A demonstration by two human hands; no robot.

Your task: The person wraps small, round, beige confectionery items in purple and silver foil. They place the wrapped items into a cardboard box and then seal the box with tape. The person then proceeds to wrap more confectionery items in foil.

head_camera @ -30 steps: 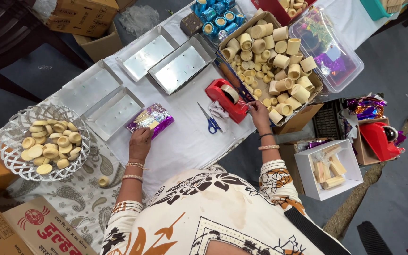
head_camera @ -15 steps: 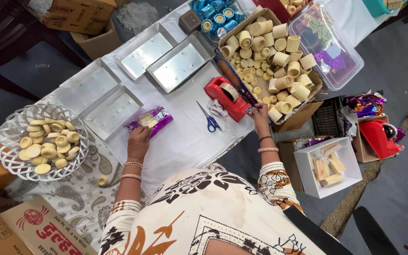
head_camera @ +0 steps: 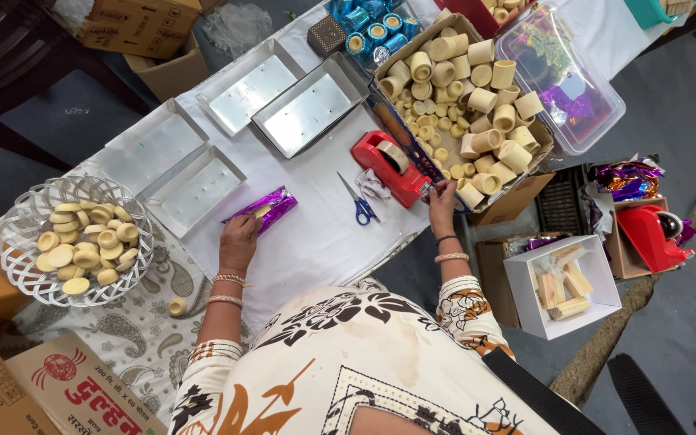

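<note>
While on purple foil packet (head_camera: 261,211) — left hand (head_camera: 239,239); right hand (head_camera: 442,198) at red tape dispenser (head_camera: 388,165).

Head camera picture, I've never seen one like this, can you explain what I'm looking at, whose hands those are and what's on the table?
There is no machine here. The camera sits on a person's head and looks straight down, so you see their own patterned top and two bare hands.

The left hand presses on a purple foil packet lying on the white table. The right hand reaches to the front end of a red tape dispenser; whether its fingers pinch tape is too small to tell.

Between the hands lie blue scissors. Further back are four shallow silver trays. A cardboard box holds cream-coloured cups, and a white wire basket on the left holds more of them.
</note>
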